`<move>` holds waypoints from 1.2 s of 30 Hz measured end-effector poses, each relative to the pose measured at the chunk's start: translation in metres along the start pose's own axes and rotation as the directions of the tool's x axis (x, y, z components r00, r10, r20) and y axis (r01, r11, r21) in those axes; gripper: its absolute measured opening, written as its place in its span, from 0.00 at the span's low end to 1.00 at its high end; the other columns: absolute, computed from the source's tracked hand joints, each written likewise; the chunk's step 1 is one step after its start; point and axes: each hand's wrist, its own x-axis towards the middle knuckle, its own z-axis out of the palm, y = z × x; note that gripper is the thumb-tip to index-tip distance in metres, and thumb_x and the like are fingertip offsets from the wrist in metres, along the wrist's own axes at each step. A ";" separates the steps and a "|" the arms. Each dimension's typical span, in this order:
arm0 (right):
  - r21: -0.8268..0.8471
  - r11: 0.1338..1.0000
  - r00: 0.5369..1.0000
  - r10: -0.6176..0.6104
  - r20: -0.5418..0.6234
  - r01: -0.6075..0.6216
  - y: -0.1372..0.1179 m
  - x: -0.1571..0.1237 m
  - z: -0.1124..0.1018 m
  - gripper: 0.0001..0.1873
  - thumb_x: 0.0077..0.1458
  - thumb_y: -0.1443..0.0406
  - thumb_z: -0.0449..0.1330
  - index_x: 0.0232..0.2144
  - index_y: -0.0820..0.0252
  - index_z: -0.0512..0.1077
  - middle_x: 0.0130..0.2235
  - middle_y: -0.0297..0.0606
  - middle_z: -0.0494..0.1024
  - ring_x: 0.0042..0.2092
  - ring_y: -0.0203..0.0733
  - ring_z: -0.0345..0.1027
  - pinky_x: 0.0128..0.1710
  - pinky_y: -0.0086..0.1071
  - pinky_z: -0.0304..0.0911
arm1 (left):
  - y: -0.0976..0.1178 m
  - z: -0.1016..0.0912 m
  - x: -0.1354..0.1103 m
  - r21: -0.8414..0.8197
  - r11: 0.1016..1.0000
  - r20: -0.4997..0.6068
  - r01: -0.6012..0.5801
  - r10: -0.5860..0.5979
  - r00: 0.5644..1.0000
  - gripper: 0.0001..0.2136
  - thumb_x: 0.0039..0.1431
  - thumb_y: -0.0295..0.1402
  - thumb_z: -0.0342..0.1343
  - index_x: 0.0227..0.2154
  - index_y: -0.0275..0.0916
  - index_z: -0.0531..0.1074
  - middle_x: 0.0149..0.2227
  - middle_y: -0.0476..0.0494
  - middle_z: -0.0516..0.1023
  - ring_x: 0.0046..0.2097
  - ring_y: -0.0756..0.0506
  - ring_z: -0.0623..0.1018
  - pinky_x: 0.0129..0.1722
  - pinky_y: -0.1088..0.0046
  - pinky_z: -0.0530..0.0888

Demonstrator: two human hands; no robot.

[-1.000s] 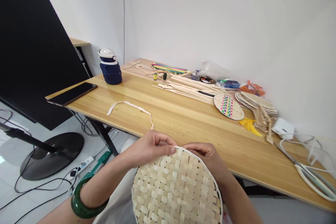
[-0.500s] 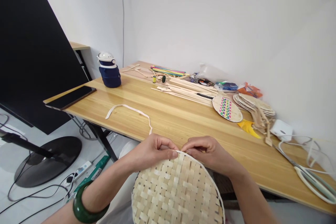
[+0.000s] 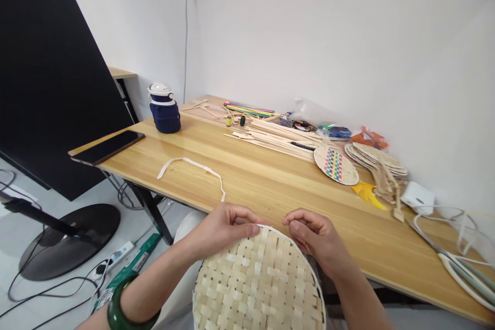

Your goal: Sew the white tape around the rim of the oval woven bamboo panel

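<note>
Left hand [image 3: 228, 224] grip pinches the woven bamboo disc [image 3: 259, 289] at its far rim. Right hand [image 3: 319, 240] grip pinches that rim alongside.

Both hands pinch top rim of woven mat [image 3: 257, 283]: left hand [image 3: 226, 227] left of rim's top, right hand [image 3: 315, 234] right. Table [image 3: 270, 185] just beyond mat.

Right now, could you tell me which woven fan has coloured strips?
The single fan on the table, beside the plain stack; the held one is plain.
</note>
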 end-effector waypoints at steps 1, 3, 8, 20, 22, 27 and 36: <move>-0.023 1.000 1.000 -0.001 0.018 0.002 -0.002 -0.001 0.003 0.17 0.53 0.52 0.63 0.32 0.61 0.76 0.20 0.28 0.62 0.20 0.29 0.51 0.20 0.25 0.47 | 0.000 0.000 0.000 -0.002 1.000 -0.003 0.002 -0.002 1.000 0.14 0.49 0.41 0.65 0.35 0.38 0.81 0.33 0.45 0.83 0.33 0.47 0.77 0.34 0.73 0.68; -0.083 0.996 0.999 -0.005 0.048 0.009 -0.007 -0.001 0.007 0.16 0.54 0.52 0.63 0.32 0.61 0.77 0.22 0.30 0.67 0.22 0.30 0.54 0.22 0.26 0.50 | 0.002 0.000 -0.001 -0.006 1.000 -0.007 -0.004 0.004 1.000 0.13 0.49 0.41 0.65 0.35 0.37 0.81 0.33 0.45 0.83 0.33 0.46 0.77 0.35 0.73 0.69; -0.137 0.990 0.998 -0.035 0.052 0.042 -0.015 -0.002 0.012 0.14 0.55 0.54 0.62 0.31 0.59 0.78 0.27 0.34 0.74 0.27 0.34 0.60 0.27 0.27 0.55 | 0.005 -0.001 -0.002 0.045 0.999 -0.017 -0.026 0.027 0.999 0.15 0.52 0.44 0.62 0.32 0.36 0.81 0.31 0.44 0.82 0.32 0.47 0.76 0.33 0.73 0.69; -0.147 0.987 0.974 -0.033 0.222 0.067 -0.017 0.016 0.011 0.11 0.55 0.57 0.63 0.34 0.57 0.81 0.34 0.38 0.82 0.34 0.38 0.72 0.34 0.29 0.64 | 0.009 -0.001 -0.004 0.021 0.999 -0.016 0.024 -0.024 1.000 0.11 0.51 0.40 0.64 0.32 0.37 0.80 0.28 0.49 0.80 0.28 0.51 0.72 0.28 0.77 0.64; -0.162 0.985 0.975 -0.014 0.222 0.051 -0.016 0.015 0.012 0.12 0.55 0.57 0.63 0.33 0.57 0.82 0.34 0.38 0.82 0.34 0.38 0.72 0.34 0.29 0.65 | 0.010 -0.001 -0.005 0.013 1.000 -0.016 0.027 -0.027 1.000 0.10 0.50 0.39 0.65 0.31 0.37 0.80 0.26 0.50 0.79 0.27 0.51 0.71 0.27 0.78 0.63; -0.199 0.979 0.976 0.008 0.216 0.036 -0.018 0.010 0.013 0.13 0.55 0.56 0.62 0.33 0.57 0.82 0.33 0.38 0.83 0.32 0.39 0.72 0.33 0.29 0.65 | 0.011 0.000 -0.005 -0.005 1.000 -0.009 0.025 -0.025 1.000 0.10 0.48 0.40 0.66 0.29 0.37 0.80 0.25 0.51 0.78 0.26 0.52 0.70 0.27 0.78 0.62; -0.226 0.962 0.953 -0.083 0.292 0.152 -0.022 0.014 0.009 0.12 0.57 0.59 0.61 0.32 0.59 0.81 0.32 0.38 0.81 0.32 0.37 0.70 0.31 0.26 0.62 | 0.009 -0.002 -0.002 -0.013 1.000 0.058 -0.006 0.007 0.998 0.10 0.48 0.39 0.66 0.30 0.37 0.81 0.25 0.51 0.77 0.27 0.53 0.69 0.28 0.78 0.62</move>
